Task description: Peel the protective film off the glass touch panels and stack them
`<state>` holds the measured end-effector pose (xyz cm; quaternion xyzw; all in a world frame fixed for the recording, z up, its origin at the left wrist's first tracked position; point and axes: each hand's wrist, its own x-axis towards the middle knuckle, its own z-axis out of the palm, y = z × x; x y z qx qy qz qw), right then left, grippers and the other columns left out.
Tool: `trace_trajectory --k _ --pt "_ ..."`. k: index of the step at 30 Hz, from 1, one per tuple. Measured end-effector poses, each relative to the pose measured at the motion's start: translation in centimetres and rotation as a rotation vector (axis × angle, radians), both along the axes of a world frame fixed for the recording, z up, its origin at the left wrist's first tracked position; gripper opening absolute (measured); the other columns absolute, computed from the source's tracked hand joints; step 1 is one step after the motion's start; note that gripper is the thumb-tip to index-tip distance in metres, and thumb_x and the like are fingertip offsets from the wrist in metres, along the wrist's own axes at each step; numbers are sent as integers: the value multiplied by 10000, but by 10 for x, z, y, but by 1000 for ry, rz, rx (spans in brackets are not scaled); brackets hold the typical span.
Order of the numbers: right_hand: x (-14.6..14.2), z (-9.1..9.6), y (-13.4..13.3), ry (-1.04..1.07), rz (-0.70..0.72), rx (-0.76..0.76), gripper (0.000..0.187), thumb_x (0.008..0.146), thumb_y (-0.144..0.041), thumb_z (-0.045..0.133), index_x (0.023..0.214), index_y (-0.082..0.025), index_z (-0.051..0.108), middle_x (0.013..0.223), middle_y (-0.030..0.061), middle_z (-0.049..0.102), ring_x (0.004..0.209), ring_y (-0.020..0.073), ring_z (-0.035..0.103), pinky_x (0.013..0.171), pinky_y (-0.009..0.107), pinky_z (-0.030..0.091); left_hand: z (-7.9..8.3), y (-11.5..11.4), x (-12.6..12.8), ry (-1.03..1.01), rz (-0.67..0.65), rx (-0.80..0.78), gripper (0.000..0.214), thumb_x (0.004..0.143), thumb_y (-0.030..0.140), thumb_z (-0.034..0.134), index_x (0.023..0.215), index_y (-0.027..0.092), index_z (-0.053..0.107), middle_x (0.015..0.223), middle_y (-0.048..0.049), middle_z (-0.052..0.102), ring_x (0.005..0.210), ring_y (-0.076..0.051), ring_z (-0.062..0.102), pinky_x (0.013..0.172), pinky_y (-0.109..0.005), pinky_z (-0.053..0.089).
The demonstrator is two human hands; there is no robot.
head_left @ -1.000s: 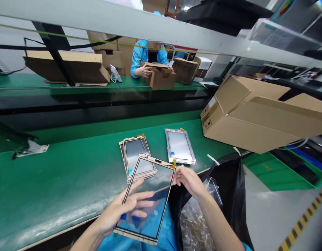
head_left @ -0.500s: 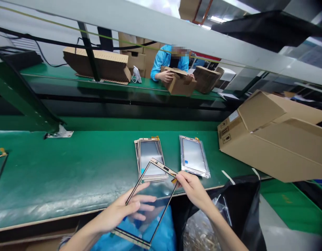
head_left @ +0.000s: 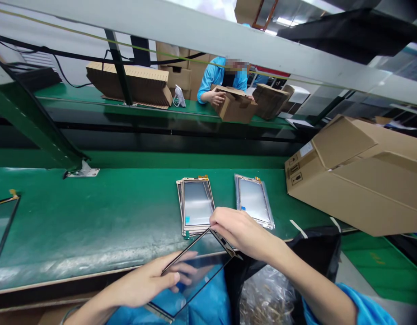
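Note:
A clear glass touch panel (head_left: 210, 259) with a dark printed border is held tilted just past the bench's front edge. My left hand (head_left: 154, 277) grips its left edge, thumb on the near face and fingers behind, showing through the glass. With thumb and fingertips my right hand (head_left: 238, 228) pinches the panel's top corner. Beyond the panel lies a stack of similar panels (head_left: 197, 205) with orange flex tails and teal tabs. To its right rests a second pile of panels in clear plastic wrap (head_left: 254, 198), partly behind my right hand.
Another dark-framed panel (head_left: 3, 230) lies at the bench's left end. An open cardboard box (head_left: 357, 185) stands on the right. Below hangs a black bag (head_left: 318, 253) holding crumpled clear plastic (head_left: 267, 293). Across the bench, a person in blue (head_left: 208, 81) handles a carton (head_left: 237, 108).
My right hand has shifted from the panel's right corner to its top corner. The panel has dropped slightly and leans flatter. My left hand keeps its grip.

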<state>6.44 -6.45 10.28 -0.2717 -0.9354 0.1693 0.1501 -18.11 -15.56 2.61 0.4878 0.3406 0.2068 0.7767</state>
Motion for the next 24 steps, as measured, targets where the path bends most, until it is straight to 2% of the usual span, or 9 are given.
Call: trace_trajectory --k 3,7,10,12,14,17,19,21,24 --pt "1 -3 -2 -21 17 122 260 986 -186 315 834 -168 525 769 40 559 678 139 493 589 244 395 0 1 1 -30 -13 2 497 908 386 527 1390 341 416 1273 -81 611 1117 -260 596 908 -406 468" --pt "5 -14 -6 52 18 430 252 967 -134 325 849 -155 546 838 82 609 720 162 509 594 262 404 0 5 2 -107 -35 -40 478 900 367 553 1366 337 450 1258 -91 625 1120 -256 601 873 -374 484" --pt "11 -21 -10 144 -7 498 250 950 -98 335 818 -171 534 782 62 618 643 148 490 567 261 408 -3 9 -1 -194 -25 -116 526 866 366 607 1367 319 452 1248 -113 632 1093 -278 622 821 -362 509" --pt "17 -23 -15 237 -39 458 207 941 -103 366 834 -183 524 795 62 624 659 148 522 570 259 434 -6 11 -5 -229 -10 -154 551 860 354 618 1379 306 438 1253 -130 626 1084 -295 629 795 -357 520" --pt "25 -21 -24 375 -65 293 157 940 -132 390 877 -199 516 882 77 635 745 158 586 625 277 489 -9 13 -10 -233 2 -183 565 859 329 620 1388 288 427 1250 -144 624 1082 -309 629 777 -351 527" --pt "44 -13 -40 672 -170 -227 128 967 -189 373 892 -239 465 883 43 654 629 128 625 534 249 507 -11 17 -19 -227 55 -227 572 857 310 617 1392 270 418 1243 -150 625 1066 -315 637 750 -344 539" --pt "60 -7 -46 887 -296 -473 100 973 -241 392 890 -252 446 698 -21 634 433 97 541 388 193 423 -11 19 -25 -219 115 -245 578 853 313 619 1391 267 414 1252 -147 620 1075 -312 632 758 -345 542" --pt "72 -5 -43 1065 -476 -440 56 946 -283 470 900 -249 468 562 -59 567 390 100 494 365 184 395 -9 20 -29 -189 158 -239 598 845 329 628 1395 263 403 1268 -147 609 1091 -308 623 783 -354 539" --pt "67 -12 -30 1016 -703 -59 57 877 -249 581 892 -229 529 648 -26 594 524 124 562 491 230 478 -4 20 -25 -111 147 -183 620 834 361 641 1397 258 402 1280 -148 600 1098 -301 618 812 -364 527"
